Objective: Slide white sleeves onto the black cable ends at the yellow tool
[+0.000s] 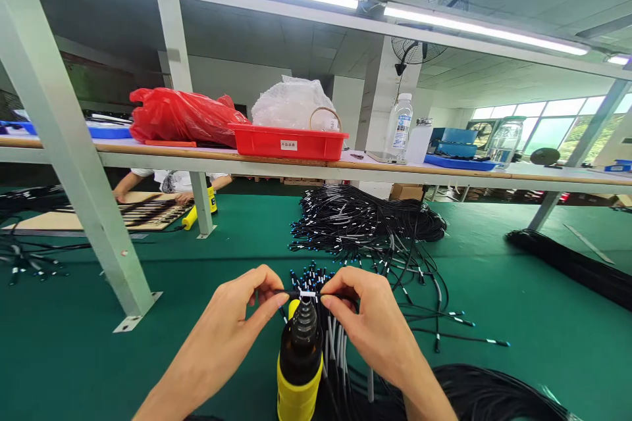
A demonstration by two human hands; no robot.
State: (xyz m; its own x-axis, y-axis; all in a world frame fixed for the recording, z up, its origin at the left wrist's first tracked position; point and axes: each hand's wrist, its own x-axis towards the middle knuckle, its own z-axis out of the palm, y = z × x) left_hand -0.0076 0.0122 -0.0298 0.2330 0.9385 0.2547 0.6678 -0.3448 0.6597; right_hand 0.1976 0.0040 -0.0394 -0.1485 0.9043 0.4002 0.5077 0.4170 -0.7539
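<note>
Between my two hands a black cable (292, 293) with a white sleeve (308, 294) is stretched level. My left hand (236, 316) pinches it left of the sleeve, thumb against forefinger. On the other side, my right hand (368, 316) grips it the same way. Just below the sleeve is the coiled metal nozzle of a yellow and black heat gun (300, 368), standing nozzle up. Whether the sleeve touches the nozzle I cannot tell. Beneath and behind my hands lie several cables (338, 348) with grey sleeves and blue-tipped ends.
A large heap of black cables (365, 217) lies farther back on the green table (222, 368). More cable bundles (567, 263) are at the right. An upright post (99, 164) stands at left. The shelf above carries a red bin (291, 145). Another person's hands (184, 198) work at a board.
</note>
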